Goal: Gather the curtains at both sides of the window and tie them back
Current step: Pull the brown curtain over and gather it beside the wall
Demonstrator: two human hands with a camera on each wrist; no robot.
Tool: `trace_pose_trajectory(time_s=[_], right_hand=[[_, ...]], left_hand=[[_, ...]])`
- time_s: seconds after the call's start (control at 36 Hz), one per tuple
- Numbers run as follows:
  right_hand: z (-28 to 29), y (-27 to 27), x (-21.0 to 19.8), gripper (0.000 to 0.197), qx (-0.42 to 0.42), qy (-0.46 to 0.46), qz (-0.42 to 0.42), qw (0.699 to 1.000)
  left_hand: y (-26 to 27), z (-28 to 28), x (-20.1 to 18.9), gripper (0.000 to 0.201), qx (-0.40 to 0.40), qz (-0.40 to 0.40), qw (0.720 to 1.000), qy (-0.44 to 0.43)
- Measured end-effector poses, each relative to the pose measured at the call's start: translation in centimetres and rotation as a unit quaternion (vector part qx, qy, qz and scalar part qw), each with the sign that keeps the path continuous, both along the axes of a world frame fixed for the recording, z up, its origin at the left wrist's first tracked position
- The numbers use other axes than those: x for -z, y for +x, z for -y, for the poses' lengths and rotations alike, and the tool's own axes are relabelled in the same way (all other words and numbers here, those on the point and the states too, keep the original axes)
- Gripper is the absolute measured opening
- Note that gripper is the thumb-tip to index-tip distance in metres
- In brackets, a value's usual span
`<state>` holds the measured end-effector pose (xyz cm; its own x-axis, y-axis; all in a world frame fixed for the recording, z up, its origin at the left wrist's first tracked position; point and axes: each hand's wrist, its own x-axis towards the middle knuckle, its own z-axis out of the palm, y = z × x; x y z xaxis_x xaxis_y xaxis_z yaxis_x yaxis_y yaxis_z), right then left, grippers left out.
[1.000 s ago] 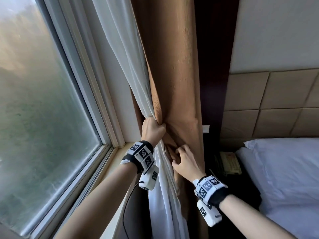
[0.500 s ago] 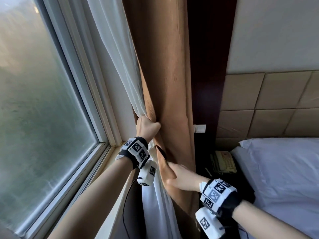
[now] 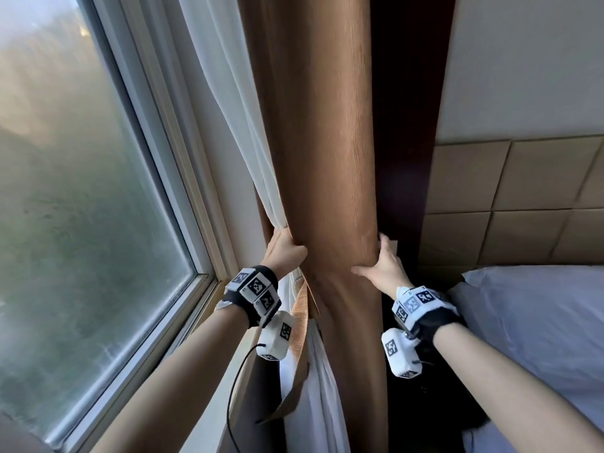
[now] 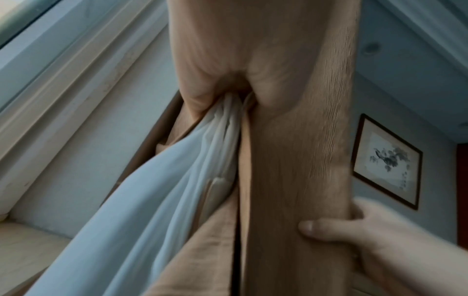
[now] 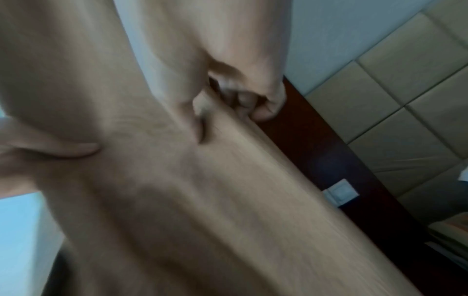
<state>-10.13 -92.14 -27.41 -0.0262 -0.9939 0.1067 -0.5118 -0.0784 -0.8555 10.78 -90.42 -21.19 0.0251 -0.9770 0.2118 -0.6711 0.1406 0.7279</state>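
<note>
Here, left hand (image 3: 283, 251) and right hand (image 3: 382, 268) both clamp the brown curtain (image 3: 327, 158); fabric looks thick, soft, likely heavy; hold mid-height; tie strap (image 3: 299, 325) dangles.

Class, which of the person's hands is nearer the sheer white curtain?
Left. The left hand grips the sheer white curtain; the right hand holds the brown curtain's far edge.

No legible text, label, brand, number or sign is recorded in any view; only black-and-white square coded markers, bearing no readable characters, are noted on the white blocks of the black left wristband (image 3: 256, 291) and the black right wristband (image 3: 421, 305).
</note>
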Motion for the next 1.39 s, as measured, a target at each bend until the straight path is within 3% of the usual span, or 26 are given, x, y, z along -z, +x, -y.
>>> trace_pose_trajectory(time_s=[0.11,0.25,0.39,0.5,0.58,0.72,0.78,0.86,1.0,1.06,1.11,1.14,1.19,1.25,1.28,1.33,1.39], right_hand=[[-1.8,1.3,0.3,0.071,0.096,-0.121,-0.044,0.987],[-4.9,3.1,2.1,0.055,0.06,-0.265,-0.149,0.951],[-5.3,5.7,2.5,0.056,0.021,-0.272,-0.295,0.916],[-4.7,8.4,2.6,0.046,-0.059,-0.255,-0.311,0.914],[-3.8,9.4,2.2,0.046,-0.058,-0.225,-0.284,0.93],[-3.0,9.8,2.8,0.052,-0.109,-0.253,-0.343,0.898],[-3.0,9.9,2.9,0.057,-0.137,-0.262,-0.37,0.881],[-3.0,9.6,2.8,0.063,-0.19,-0.247,-0.395,0.864],[-2.0,6.4,3.7,0.053,-0.255,-0.21,-0.334,0.883],[-1.1,4.1,3.7,0.035,-0.198,-0.267,-0.252,0.909],[0.5,1.5,3.3,0.028,-0.068,-0.313,-0.164,0.933],[1.3,0.2,2.9,0.031,0.008,-0.298,-0.131,0.945],[2.9,-1.9,1.8,0.066,0.106,-0.195,-0.082,0.972],[3.9,-2.9,0.7,0.105,0.073,-0.06,-0.046,0.994],[4.0,-2.9,0.0,0.114,0.027,-0.013,-0.027,0.999],[4.4,-2.1,-1.1,0.115,-0.032,0.017,-0.011,0.999],[4.8,-1.2,-1.7,0.107,-0.015,-0.006,-0.015,1.0]], left_hand=[[-0.4,0.2,0.5,0.009,-0.062,0.041,0.996,-0.056],[-0.7,0.7,0.5,0.008,-0.084,0.059,0.992,-0.068],[-0.8,0.7,0.7,0.01,-0.09,0.06,0.992,-0.071],[-1.1,0.2,0.1,0.005,-0.072,0.052,0.994,-0.056],[-1.0,0.1,-0.1,0.02,-0.03,0.033,0.999,-0.016],[0.3,-0.2,-1.1,0.046,0.094,-0.133,0.981,0.103],[0.2,-0.3,-0.9,0.047,0.061,-0.164,0.981,0.087],[0.3,0.0,-0.2,0.023,-0.063,-0.036,0.997,-0.009],[1.1,-0.4,-0.6,0.023,-0.074,0.084,0.993,-0.037],[1.4,-0.4,-0.8,0.023,-0.071,0.098,0.992,-0.029],[1.6,-0.4,-0.8,0.023,-0.08,0.1,0.992,-0.013],[1.6,-0.5,-0.8,0.023,-0.084,0.097,0.992,-0.009],[1.5,-0.7,-0.9,0.022,-0.089,0.095,0.992,-0.008],[1.3,-0.8,-0.9,0.02,-0.098,0.089,0.991,-0.007],[1.2,-0.8,-0.9,0.02,-0.101,0.087,0.991,-0.007],[0.8,-0.9,-0.9,0.015,-0.1,0.089,0.991,-0.012],[0.6,-0.9,-0.9,0.009,-0.096,0.089,0.991,-0.017]])
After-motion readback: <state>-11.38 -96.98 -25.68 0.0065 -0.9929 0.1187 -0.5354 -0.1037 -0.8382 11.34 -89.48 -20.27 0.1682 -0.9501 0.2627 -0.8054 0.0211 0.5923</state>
